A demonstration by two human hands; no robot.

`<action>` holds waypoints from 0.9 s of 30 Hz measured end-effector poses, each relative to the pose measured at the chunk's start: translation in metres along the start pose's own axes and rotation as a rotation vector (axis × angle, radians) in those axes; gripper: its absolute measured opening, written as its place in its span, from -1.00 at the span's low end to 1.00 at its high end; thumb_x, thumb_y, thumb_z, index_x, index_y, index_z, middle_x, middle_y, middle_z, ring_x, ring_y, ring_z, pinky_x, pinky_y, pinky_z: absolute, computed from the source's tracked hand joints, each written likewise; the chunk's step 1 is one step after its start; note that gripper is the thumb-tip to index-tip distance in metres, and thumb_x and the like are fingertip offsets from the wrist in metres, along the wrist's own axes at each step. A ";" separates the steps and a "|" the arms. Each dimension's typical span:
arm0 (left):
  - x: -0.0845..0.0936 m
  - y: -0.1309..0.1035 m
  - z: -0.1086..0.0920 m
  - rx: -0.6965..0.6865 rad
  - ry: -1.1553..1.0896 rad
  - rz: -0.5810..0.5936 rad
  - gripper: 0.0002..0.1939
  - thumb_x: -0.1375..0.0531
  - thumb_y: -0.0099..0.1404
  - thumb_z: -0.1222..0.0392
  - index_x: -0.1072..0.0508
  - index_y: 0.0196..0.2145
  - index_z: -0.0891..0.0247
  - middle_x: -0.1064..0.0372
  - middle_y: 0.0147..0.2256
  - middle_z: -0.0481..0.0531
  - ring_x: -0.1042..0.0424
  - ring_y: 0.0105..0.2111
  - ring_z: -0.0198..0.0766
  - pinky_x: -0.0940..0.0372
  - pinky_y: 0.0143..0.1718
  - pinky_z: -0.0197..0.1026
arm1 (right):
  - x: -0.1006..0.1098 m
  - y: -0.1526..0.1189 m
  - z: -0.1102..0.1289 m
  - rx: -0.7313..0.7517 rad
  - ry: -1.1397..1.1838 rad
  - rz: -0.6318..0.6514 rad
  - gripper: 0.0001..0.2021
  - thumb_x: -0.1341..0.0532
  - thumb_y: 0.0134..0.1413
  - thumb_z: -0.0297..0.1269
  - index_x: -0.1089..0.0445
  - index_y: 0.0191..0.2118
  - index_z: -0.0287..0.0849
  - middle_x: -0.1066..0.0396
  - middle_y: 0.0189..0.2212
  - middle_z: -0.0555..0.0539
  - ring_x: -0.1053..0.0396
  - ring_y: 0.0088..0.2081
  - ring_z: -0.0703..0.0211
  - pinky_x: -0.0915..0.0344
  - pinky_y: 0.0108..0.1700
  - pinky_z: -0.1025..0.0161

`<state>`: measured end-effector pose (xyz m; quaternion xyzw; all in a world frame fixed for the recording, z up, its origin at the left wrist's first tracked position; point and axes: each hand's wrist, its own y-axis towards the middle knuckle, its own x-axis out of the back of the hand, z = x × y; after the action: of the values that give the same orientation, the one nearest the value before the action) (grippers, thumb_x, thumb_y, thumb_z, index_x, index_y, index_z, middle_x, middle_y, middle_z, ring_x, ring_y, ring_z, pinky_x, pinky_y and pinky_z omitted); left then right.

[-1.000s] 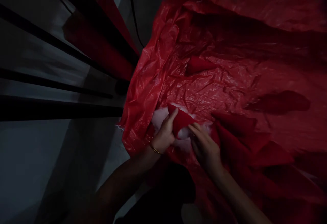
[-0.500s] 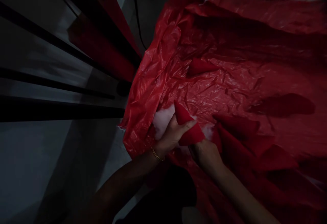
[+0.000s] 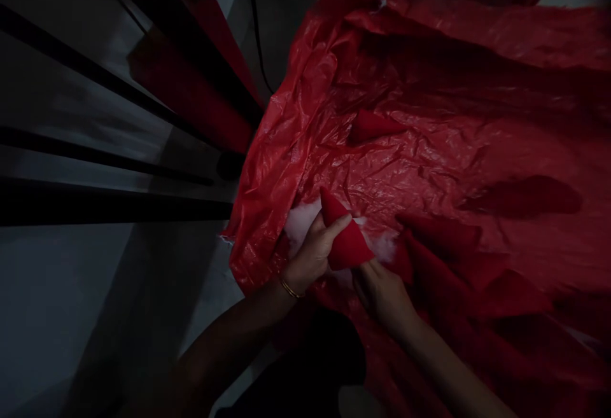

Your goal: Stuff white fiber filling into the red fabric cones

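Observation:
My left hand point(image 3: 315, 249) is wrapped round a small red cloth cone point(image 3: 351, 243), its thumb lying across the front. The cone's tip points up and to the left. At the wide lower end is my right hand point(image 3: 382, 287), fingers bent and their tips hidden at the cone's mouth; whether they hold anything is not visible. White fluffy stuffing point(image 3: 300, 222) lies under and behind the cone, with more of it point(image 3: 384, 247) on the right. Several red cloth pieces point(image 3: 443, 271) are heaped beside my right hand.
Under everything spreads a crumpled red plastic sheet point(image 3: 424, 157). Another red cloth piece point(image 3: 375, 125) rests farther back on it. Dark bars point(image 3: 114, 205) run along the left, with a red object point(image 3: 176, 87) behind them. A dark cable point(image 3: 258, 42) hangs near the back.
The cone and my left hand have shifted slightly left. My right hand has drawn back a little at the cone's mouth, showing more of its fingers.

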<state>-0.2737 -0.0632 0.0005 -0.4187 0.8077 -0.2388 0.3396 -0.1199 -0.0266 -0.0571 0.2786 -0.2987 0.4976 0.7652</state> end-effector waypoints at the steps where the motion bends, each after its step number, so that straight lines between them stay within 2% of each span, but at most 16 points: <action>1: -0.002 -0.001 0.000 -0.021 0.004 -0.011 -0.60 -0.42 0.10 0.08 -0.50 -0.12 0.23 -0.51 -0.21 0.03 -0.46 -0.30 -0.27 -0.33 -0.20 -0.22 | -0.002 0.000 0.000 0.011 0.008 0.016 -0.78 0.00 0.26 -0.46 -0.39 -0.19 -0.19 -0.44 -0.41 -0.08 -0.40 -0.44 0.18 -0.29 -0.43 0.32; 4: -0.011 -0.003 0.005 -0.080 0.071 0.042 -0.51 -0.42 0.10 0.11 -0.47 -0.01 0.13 -0.51 -0.11 0.03 -0.48 -0.24 -0.24 -0.35 -0.17 -0.21 | -0.006 -0.003 0.002 0.055 0.062 0.015 -0.75 -0.02 0.24 -0.44 -0.40 -0.08 -0.22 -0.50 -0.32 -0.14 -0.46 -0.38 0.14 -0.35 -0.41 0.31; 6: -0.017 -0.002 0.010 -0.122 0.143 0.098 -0.49 -0.41 0.12 0.15 -0.46 0.03 0.10 -0.50 -0.02 0.04 -0.49 -0.13 -0.20 -0.35 -0.09 -0.20 | -0.006 -0.006 0.003 0.031 0.070 -0.064 -0.70 -0.03 0.25 -0.41 -0.37 0.03 -0.24 -0.52 -0.22 -0.20 -0.50 -0.28 0.06 -0.41 -0.36 0.26; 7: -0.019 0.000 0.011 -0.134 0.156 0.089 -0.53 -0.40 0.14 0.13 -0.46 0.02 0.11 -0.50 -0.03 0.05 -0.49 -0.12 -0.20 -0.35 -0.07 -0.19 | -0.005 -0.008 0.004 -0.009 0.062 -0.122 -0.69 -0.04 0.26 -0.40 -0.35 0.07 -0.23 -0.51 -0.18 -0.22 -0.50 -0.23 0.03 -0.44 -0.32 0.23; 9: -0.018 0.006 0.012 -0.122 0.089 -0.003 -0.61 -0.37 0.18 0.07 -0.47 -0.04 0.14 -0.53 -0.13 0.03 -0.51 -0.16 -0.19 -0.36 -0.06 -0.15 | -0.001 -0.010 0.005 -0.113 0.039 -0.242 -0.70 -0.07 0.28 -0.38 -0.32 0.09 -0.19 -0.48 -0.10 -0.25 -0.48 -0.11 -0.01 -0.47 -0.20 0.16; 11: -0.013 0.013 0.010 -0.027 -0.055 -0.088 -0.64 -0.36 0.17 0.02 -0.47 -0.11 0.16 -0.54 -0.23 0.01 -0.53 -0.21 -0.17 -0.38 -0.07 -0.11 | 0.004 -0.009 0.006 -0.160 0.024 -0.291 -0.76 -0.11 0.30 -0.37 -0.34 0.04 -0.17 -0.46 -0.09 -0.25 -0.45 -0.06 -0.03 -0.47 -0.10 0.10; 12: -0.009 0.017 0.009 0.041 -0.124 -0.106 -0.64 -0.37 0.15 0.00 -0.47 -0.15 0.18 -0.55 -0.25 0.02 -0.53 -0.20 -0.15 -0.39 -0.06 -0.09 | 0.005 -0.008 0.006 -0.149 0.025 -0.270 -0.80 -0.11 0.31 -0.36 -0.36 0.00 -0.17 -0.46 -0.12 -0.23 -0.44 -0.07 -0.03 -0.46 -0.09 0.09; 15: -0.001 0.023 0.006 0.243 -0.230 -0.101 -0.63 -0.39 0.09 -0.08 -0.50 -0.25 0.21 -0.56 -0.31 0.08 -0.55 -0.17 -0.05 -0.42 -0.07 -0.03 | 0.005 -0.003 0.004 -0.074 -0.002 -0.181 -0.80 -0.08 0.34 -0.39 -0.39 -0.03 -0.18 -0.48 -0.18 -0.20 -0.44 -0.11 -0.01 -0.45 -0.08 0.07; 17: 0.000 0.022 0.007 0.309 -0.242 -0.094 -0.60 -0.38 0.07 -0.14 -0.50 -0.30 0.22 -0.55 -0.36 0.10 -0.56 -0.18 -0.02 -0.43 -0.09 0.00 | 0.002 0.000 0.002 -0.032 -0.040 -0.231 -0.74 -0.03 0.34 -0.44 -0.37 0.03 -0.20 -0.50 -0.14 -0.21 -0.44 -0.07 -0.03 -0.43 -0.03 0.03; 23: -0.009 0.010 0.019 0.107 -0.145 -0.041 -0.59 -0.41 0.11 -0.06 -0.46 -0.22 0.24 -0.52 -0.36 0.00 -0.54 -0.26 -0.18 -0.39 -0.05 -0.12 | -0.003 0.018 0.002 -0.050 0.044 -0.347 -0.72 -0.03 0.29 -0.50 -0.46 -0.08 -0.16 -0.51 -0.31 -0.14 -0.47 -0.21 0.05 -0.44 -0.13 0.13; 25: -0.011 0.007 0.020 0.057 -0.110 -0.048 -0.59 -0.41 0.13 -0.05 -0.45 -0.19 0.25 -0.52 -0.31 0.01 -0.53 -0.25 -0.19 -0.38 -0.05 -0.13 | -0.006 0.024 0.004 -0.045 0.081 -0.349 -0.67 -0.03 0.26 -0.49 -0.45 0.01 -0.18 -0.54 -0.22 -0.17 -0.48 -0.14 0.00 -0.46 -0.07 0.08; 27: -0.010 0.004 0.018 0.014 -0.078 -0.043 -0.58 -0.41 0.13 -0.02 -0.46 -0.15 0.24 -0.52 -0.27 0.02 -0.51 -0.24 -0.21 -0.37 -0.06 -0.13 | -0.008 0.026 0.004 -0.023 0.125 -0.280 -0.59 -0.01 0.26 -0.46 -0.36 0.17 -0.21 -0.51 -0.04 -0.24 -0.45 0.01 -0.07 -0.43 0.05 -0.02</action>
<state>-0.2582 -0.0543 -0.0100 -0.4424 0.7830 -0.2353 0.3685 -0.1471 -0.0250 -0.0570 0.2772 -0.2145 0.3990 0.8473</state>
